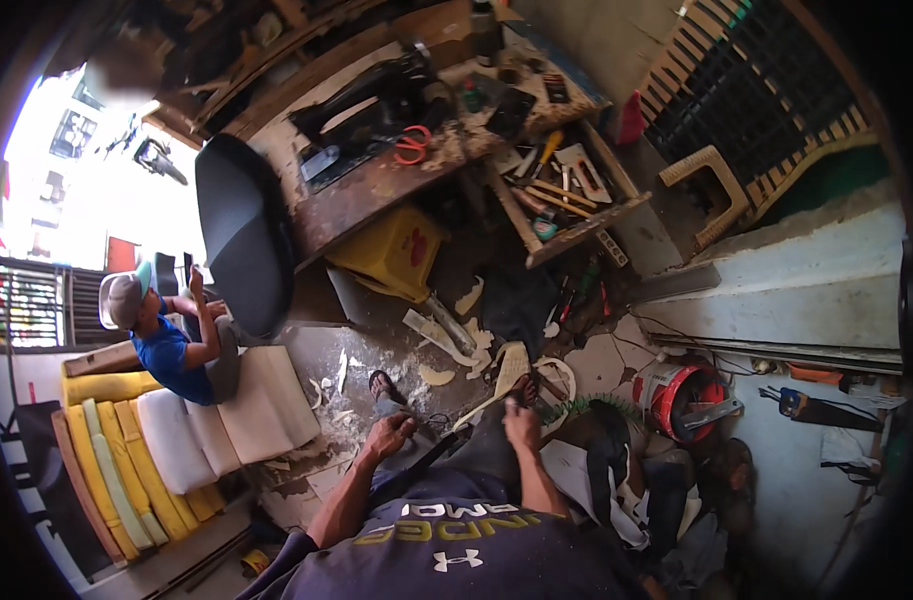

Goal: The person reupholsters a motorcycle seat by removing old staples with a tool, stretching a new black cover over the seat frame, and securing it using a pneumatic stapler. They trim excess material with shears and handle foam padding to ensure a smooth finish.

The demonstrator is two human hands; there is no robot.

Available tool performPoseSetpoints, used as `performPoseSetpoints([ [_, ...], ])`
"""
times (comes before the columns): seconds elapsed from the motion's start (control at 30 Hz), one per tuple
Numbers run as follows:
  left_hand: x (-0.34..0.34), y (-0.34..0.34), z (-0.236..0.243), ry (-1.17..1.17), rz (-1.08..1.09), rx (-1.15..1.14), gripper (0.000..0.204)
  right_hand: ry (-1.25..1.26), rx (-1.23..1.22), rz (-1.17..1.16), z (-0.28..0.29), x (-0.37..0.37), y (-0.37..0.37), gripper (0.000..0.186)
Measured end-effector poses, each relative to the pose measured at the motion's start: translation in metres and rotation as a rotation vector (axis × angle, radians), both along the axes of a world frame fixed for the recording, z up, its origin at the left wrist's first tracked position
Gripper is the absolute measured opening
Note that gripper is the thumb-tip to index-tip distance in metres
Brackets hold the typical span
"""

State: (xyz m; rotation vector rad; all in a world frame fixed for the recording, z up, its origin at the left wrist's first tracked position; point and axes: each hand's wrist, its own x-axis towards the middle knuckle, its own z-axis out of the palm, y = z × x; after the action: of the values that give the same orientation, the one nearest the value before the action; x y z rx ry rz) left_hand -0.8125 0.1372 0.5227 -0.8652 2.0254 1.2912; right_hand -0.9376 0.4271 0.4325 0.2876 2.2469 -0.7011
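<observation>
My left hand (390,434) is closed above my left thigh, near a dark strap (431,455); whether it holds anything is hard to tell. My right hand (522,422) is also closed, over my right leg; what is in its fingers, if anything, is unclear. Around my sandalled feet lie pale foam offcuts (511,372) and scraps. In front stands a worn wooden table (346,220) with a black sewing machine (346,100), orange-handled scissors (411,145) and an open drawer (631,212) of hand tools. A black padded seat (231,235) leans at its left.
At left, a person (186,350) in a blue shirt sits on white cushions (276,400) beside yellow foam pieces (126,440). A yellow plastic seat (386,250) lies under the table. A red bucket (666,395), dark material heaps (626,460) and a plastic stool (706,175) stand at right.
</observation>
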Motion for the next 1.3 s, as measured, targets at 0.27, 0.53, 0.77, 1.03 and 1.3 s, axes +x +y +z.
performPoseSetpoints([
  [0.27,0.226,-0.228,-0.075,0.017,0.470,-0.017,0.032,-0.195,-0.165,0.264,-0.015,0.055,-0.158,0.032],
  [0.53,0.220,-0.418,0.004,0.228,0.850,-0.235,0.030,-0.082,-0.477,0.005,0.087,0.017,-0.358,0.032],
  [0.77,0.054,-0.455,0.066,0.570,0.952,0.141,0.038,0.165,-0.640,0.009,0.115,-0.081,-0.513,0.045],
  [1.03,-0.056,-0.514,0.063,0.437,1.027,-0.136,0.066,0.005,-0.649,0.139,0.128,-0.156,-0.630,0.080],
  [1.3,-0.131,-0.545,0.087,0.236,1.063,-0.275,0.088,0.199,-0.562,0.206,0.113,-0.176,-0.628,0.098],
])
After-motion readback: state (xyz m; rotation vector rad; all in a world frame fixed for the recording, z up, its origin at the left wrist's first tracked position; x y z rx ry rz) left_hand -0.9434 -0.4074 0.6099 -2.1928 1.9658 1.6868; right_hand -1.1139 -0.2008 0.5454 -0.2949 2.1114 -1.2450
